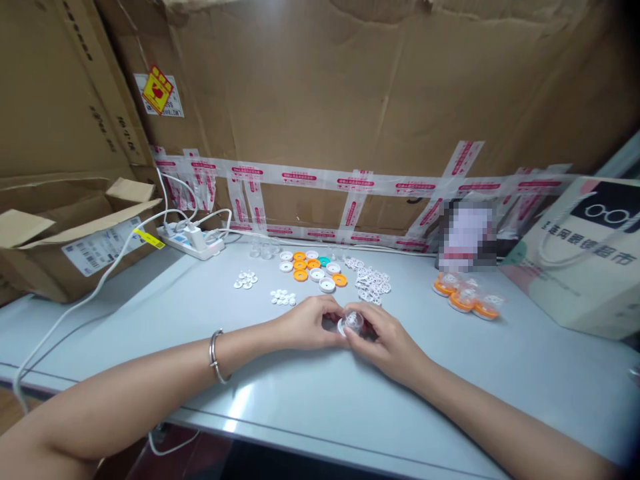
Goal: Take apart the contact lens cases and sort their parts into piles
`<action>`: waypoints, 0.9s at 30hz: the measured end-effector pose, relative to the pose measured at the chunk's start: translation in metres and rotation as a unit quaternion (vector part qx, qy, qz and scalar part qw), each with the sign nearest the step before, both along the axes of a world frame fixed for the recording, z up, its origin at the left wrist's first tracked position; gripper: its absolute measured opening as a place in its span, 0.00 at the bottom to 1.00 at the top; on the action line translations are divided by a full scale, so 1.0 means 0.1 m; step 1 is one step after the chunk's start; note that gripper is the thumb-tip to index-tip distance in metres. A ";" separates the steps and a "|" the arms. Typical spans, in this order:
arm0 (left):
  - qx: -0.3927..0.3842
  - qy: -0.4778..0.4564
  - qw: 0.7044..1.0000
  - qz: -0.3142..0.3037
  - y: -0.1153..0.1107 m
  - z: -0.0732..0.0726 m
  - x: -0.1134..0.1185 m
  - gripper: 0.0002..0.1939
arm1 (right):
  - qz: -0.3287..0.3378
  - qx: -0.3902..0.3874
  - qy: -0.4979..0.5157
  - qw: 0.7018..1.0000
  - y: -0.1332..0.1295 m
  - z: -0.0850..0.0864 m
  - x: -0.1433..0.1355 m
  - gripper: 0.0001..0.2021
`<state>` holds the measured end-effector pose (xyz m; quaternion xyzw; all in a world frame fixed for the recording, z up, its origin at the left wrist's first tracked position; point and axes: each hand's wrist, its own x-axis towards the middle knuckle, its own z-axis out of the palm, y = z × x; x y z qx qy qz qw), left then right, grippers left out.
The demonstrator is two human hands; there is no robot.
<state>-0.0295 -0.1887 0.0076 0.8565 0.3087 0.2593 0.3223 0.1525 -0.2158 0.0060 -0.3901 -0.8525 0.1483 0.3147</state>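
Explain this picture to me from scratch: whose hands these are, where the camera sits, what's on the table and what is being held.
There is no machine here: a person works bare-handed. The single picture comes from a camera worn on the head, looking forward and down, so the left hand and right hand appear as the wearer sees them. Together they hold a small clear piece with a white rim. Beyond them on the table lie orange, white and teal discs, a pile of white openwork pieces and two clusters of smaller white parts. Off to the right sit clear-topped units with orange bases.
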 end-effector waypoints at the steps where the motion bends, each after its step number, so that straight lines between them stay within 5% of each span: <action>1: 0.000 -0.002 1.000 0.012 0.00 -0.01 0.00 0.11 | -0.002 -0.001 -0.004 1.000 0.00 0.01 0.00 0.07; 11: -0.028 -0.010 0.997 0.075 -0.02 -0.08 0.02 0.15 | -0.130 -0.082 -0.115 0.981 0.01 0.18 -0.14 0.14; 17: -0.020 -0.007 0.998 0.061 -0.04 -0.03 0.02 0.11 | -0.027 -0.077 -0.144 0.986 0.07 0.33 -0.14 0.05; 21: -0.021 -0.010 0.999 0.049 -0.01 -0.04 0.02 0.10 | 0.057 -0.061 -0.133 0.988 0.07 0.40 -0.06 0.08; 27: -0.034 -0.025 0.998 0.051 -0.01 -0.07 0.03 0.13 | -0.089 -0.071 -0.174 0.978 0.08 0.30 -0.10 0.16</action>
